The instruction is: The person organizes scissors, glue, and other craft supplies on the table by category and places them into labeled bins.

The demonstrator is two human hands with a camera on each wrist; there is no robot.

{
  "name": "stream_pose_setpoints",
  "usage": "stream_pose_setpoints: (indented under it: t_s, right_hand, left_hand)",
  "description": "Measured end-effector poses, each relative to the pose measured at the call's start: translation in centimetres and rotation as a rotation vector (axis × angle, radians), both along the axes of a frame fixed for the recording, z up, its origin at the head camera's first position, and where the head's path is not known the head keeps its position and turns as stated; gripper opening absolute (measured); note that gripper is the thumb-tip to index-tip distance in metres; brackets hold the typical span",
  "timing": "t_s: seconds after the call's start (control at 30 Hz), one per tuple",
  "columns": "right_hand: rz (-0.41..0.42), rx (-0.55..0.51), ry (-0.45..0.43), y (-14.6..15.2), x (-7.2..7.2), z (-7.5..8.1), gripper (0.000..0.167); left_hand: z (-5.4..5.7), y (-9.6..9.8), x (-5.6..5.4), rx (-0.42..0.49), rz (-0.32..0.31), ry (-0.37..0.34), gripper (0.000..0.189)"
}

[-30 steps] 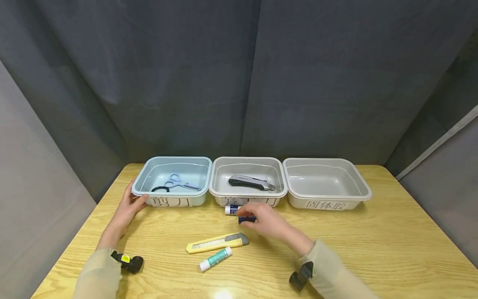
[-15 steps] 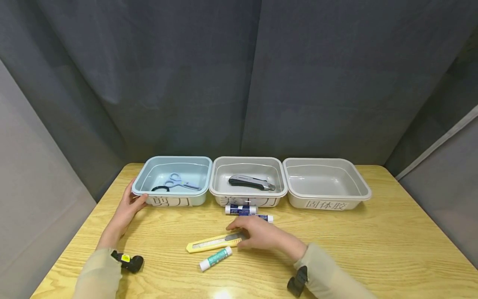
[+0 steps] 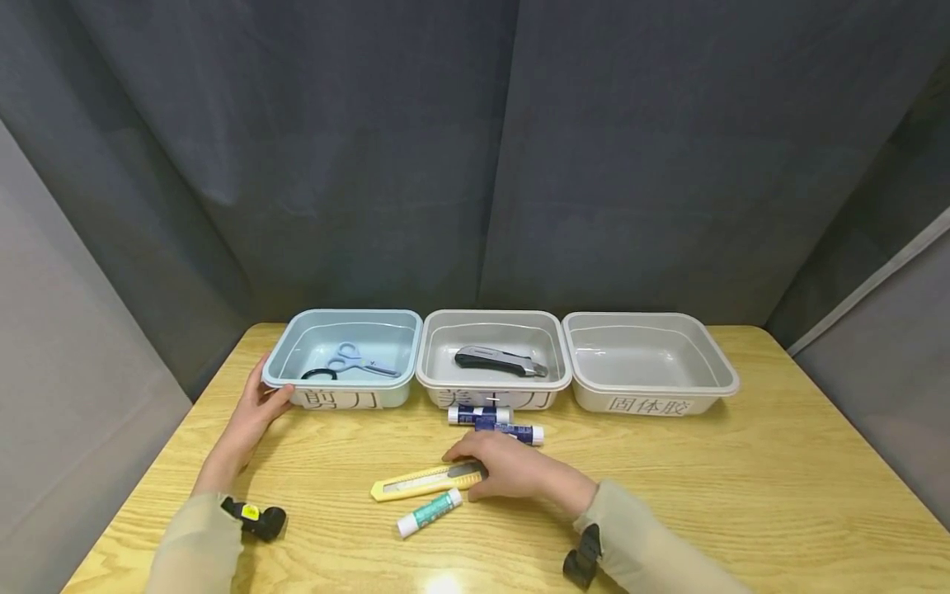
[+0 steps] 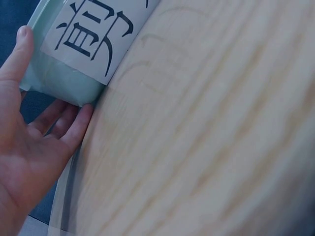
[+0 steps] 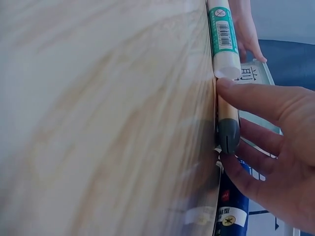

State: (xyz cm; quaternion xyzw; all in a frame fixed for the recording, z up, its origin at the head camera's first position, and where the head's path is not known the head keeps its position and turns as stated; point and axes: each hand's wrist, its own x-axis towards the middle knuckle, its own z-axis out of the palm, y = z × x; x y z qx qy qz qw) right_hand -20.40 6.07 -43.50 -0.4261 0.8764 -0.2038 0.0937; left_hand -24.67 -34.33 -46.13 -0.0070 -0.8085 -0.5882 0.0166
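Note:
My left hand (image 3: 251, 417) grips the front left corner of the light blue bin (image 3: 401, 389), thumb on its rim and the other fingers round its side. Scissors (image 3: 364, 365) with light blue handles lie in that bin, beside a black loop. On the table, my right hand (image 3: 512, 469) has its thumb and fingers round the dark end of a yellow utility knife (image 3: 416, 484). In the right wrist view the knife's grey tip (image 5: 229, 135) shows between thumb and fingers. A green and white glue stick (image 3: 429, 513) lies just in front of the knife.
Two dark blue glue sticks (image 3: 475, 415) lie behind the right hand, by the middle grey bin (image 3: 496, 385). That bin holds a black and grey utility knife (image 3: 497, 360). A second grey bin (image 3: 653, 390) stands at the right. A dark curtain (image 3: 475, 165) hangs behind the table.
My right hand has moved from the blue glue sticks toward the front, to the yellow utility knife. One blue glue stick now shows more fully. The left hand has stayed on the blue bin.

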Motion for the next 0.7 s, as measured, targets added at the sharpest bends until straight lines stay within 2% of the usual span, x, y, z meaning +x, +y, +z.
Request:
stream_pose_setpoints:
  t_s: [0.27, 0.53, 0.7]
  right_hand:
    - [-0.004, -0.001, 0.014, -0.31, -0.12, 0.01, 0.05]
    - [-0.007, 0.001, 0.022, -0.35, -0.13, 0.01, 0.047]
    - [-0.01, 0.003, 0.033, -0.27, 0.0, 0.14, 0.045]
  left_hand:
    - [0.07, 0.03, -0.04, 0.0, -0.005, 0.006, 0.074]
    - [0.17, 0.06, 0.0, -0.02, 0.014, -0.017, 0.076]
    - [0.11, 0.07, 0.09, -0.013, 0.001, -0.002, 0.074]
